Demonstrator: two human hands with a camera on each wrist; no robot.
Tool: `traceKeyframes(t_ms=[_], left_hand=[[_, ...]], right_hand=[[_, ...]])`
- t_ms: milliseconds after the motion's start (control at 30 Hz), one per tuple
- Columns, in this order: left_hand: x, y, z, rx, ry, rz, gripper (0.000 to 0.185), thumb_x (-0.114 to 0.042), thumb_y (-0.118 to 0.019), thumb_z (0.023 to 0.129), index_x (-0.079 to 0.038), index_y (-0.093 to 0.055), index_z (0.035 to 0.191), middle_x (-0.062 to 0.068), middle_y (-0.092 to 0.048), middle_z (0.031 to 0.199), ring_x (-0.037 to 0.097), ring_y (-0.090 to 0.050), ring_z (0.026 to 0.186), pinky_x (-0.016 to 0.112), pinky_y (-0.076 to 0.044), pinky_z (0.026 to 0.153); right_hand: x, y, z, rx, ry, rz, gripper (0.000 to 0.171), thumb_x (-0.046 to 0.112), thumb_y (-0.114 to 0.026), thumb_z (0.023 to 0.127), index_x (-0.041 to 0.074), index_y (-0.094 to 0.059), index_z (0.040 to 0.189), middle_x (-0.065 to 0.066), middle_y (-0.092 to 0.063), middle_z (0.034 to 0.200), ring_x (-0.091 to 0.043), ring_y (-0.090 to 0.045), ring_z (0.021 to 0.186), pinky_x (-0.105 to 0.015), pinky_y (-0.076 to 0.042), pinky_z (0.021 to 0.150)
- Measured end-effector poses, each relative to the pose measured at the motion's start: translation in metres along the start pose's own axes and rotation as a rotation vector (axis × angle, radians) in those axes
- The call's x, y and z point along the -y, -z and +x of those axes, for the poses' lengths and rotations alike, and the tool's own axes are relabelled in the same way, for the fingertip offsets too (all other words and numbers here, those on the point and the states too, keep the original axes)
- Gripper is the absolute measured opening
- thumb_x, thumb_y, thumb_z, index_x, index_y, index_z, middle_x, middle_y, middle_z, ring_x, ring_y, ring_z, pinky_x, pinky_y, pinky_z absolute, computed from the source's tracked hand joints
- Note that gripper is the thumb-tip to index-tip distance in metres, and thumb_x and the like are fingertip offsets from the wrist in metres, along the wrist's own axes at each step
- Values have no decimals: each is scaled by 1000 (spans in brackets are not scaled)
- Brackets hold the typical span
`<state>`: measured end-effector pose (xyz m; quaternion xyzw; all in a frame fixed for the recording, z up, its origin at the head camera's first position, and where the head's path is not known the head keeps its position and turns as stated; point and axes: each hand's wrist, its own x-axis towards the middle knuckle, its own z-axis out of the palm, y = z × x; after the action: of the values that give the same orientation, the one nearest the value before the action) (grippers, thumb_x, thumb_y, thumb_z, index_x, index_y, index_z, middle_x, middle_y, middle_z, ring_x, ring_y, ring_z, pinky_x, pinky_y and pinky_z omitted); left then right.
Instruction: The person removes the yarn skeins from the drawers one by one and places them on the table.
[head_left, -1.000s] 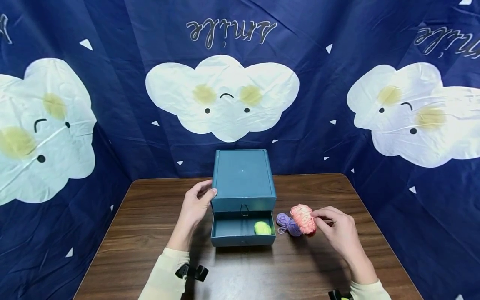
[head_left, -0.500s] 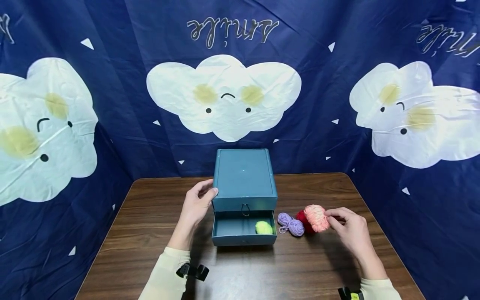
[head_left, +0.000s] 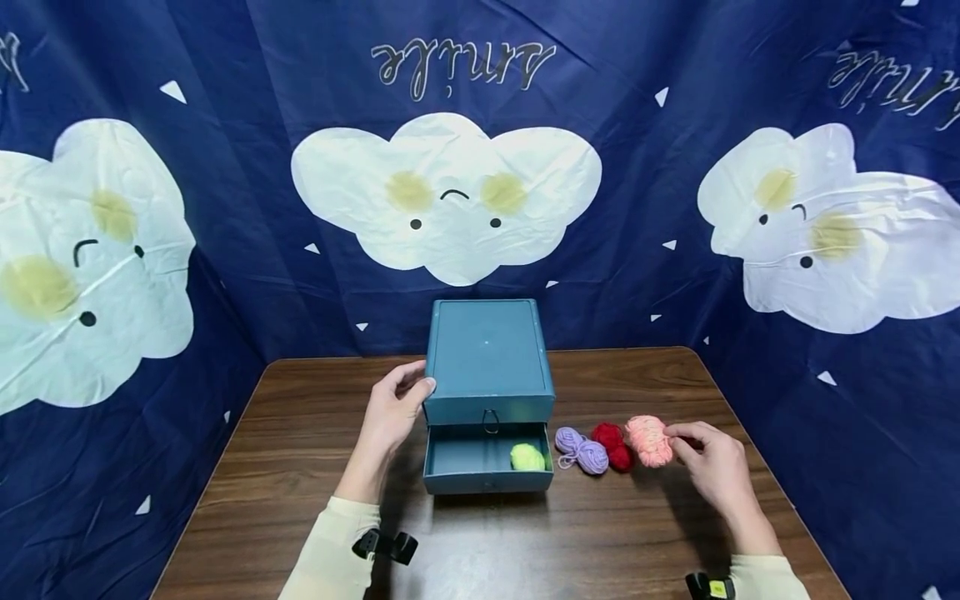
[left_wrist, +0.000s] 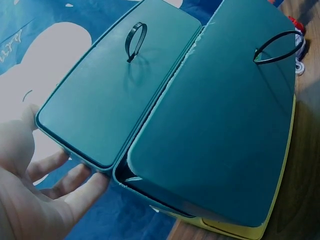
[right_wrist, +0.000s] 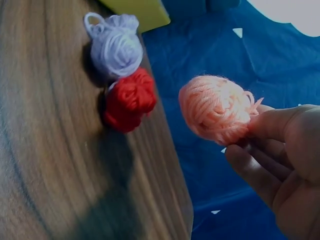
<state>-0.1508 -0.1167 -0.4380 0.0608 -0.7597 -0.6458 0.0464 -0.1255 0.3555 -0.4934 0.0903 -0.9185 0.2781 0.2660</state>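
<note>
A dark teal two-drawer box [head_left: 487, 346] stands at the back of the table, its upper drawer closed and its lower drawer [head_left: 453, 454] pulled out. Inside the lower drawer lies a yellow-green ball of yarn [head_left: 527, 457]. My left hand [head_left: 393, 406] holds the box's left side, thumb at the top front corner and fingers along the side. My right hand [head_left: 712, 465] pinches a pink ball of yarn [right_wrist: 215, 110] by one end, between thumb and fingers. Left of it, a red yarn bundle [head_left: 612, 447] and a lilac one [head_left: 583, 452] sit on the table beside the drawer.
Black loop pulls [left_wrist: 136, 42] stick out from the drawer fronts. A yellow part [left_wrist: 235, 227] shows under the box in the left wrist view. The wooden table [head_left: 315, 467] ends at a blue cloth backdrop [head_left: 630, 292] printed with clouds.
My right hand has moved right with the pink yarn, away from the lilac and red bundles, and the red bundle now shows fully. The left hand stays on the box.
</note>
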Motion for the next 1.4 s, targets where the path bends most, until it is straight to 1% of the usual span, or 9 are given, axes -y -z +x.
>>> traceKeyframes(t_ms=[300,400,533,633,767,833,1100,1300,1400], left_hand=[[-1,0,-1,-3,-7,7,45,-24,-69,99,-10,-62,141,17,-62,134,22,-60,110,30,-53,86],[0,0,0,-3,-4,8,45,-23,-69,99,-10,-62,141,17,-62,134,22,-60,111,30,-53,86],[2,0,0,-4,-2,7,44,-23,-69,99,-11,-62,140,16,-62,133,22,-61,110,33,-55,87],[4,0,0,-5,-11,7,44,-23,-69,98,-11,-63,140,16,-63,131,23,-61,109,36,-55,88],[5,-1,0,-9,-17,1,43,-22,-69,98,-11,-63,140,16,-63,131,24,-61,110,40,-55,89],[6,-2,0,-12,-20,0,43,-22,-69,98,-11,-63,140,17,-63,131,23,-61,109,38,-55,88],[10,-3,1,-25,-36,-5,42,-18,-69,98,-8,-64,138,19,-65,126,12,-61,98,22,-52,75],[9,-2,0,-21,-27,-8,42,-19,-69,98,-9,-63,139,18,-65,129,10,-61,98,25,-53,78],[8,-2,0,-16,-25,-10,42,-20,-69,98,-10,-64,138,18,-65,129,11,-61,98,26,-53,79]], right_hand=[[-19,-9,-3,19,-27,-38,18,-2,-82,79,12,-81,91,-4,-77,91,-23,-71,82,-13,-42,70],[-26,-13,-5,35,-48,-51,17,-1,-81,80,12,-81,91,-6,-78,94,-29,-72,86,-24,-48,73],[-30,-19,-6,71,-72,-43,16,-1,-80,82,11,-80,92,-10,-78,97,-37,-72,92,-46,-52,77],[-34,-24,-8,87,-84,-29,15,-1,-80,82,10,-80,92,-12,-78,97,-39,-72,94,-53,-52,80],[-40,-30,-9,99,-81,-31,15,-1,-79,83,11,-80,92,-11,-78,96,-39,-72,94,-52,-52,80],[-42,-33,-9,109,-78,-34,15,-1,-78,83,10,-80,92,-12,-78,97,-38,-72,94,-52,-52,79],[-48,-35,-9,147,-116,-29,14,-2,-76,84,8,-80,93,-16,-78,97,-43,-71,95,-56,-52,80],[-52,-37,-9,173,-144,-28,14,0,-76,85,8,-80,94,-16,-78,97,-43,-71,95,-56,-53,79],[-54,-37,-8,194,-169,-35,14,1,-75,85,9,-79,95,-13,-78,95,-38,-70,87,-49,-52,74]])
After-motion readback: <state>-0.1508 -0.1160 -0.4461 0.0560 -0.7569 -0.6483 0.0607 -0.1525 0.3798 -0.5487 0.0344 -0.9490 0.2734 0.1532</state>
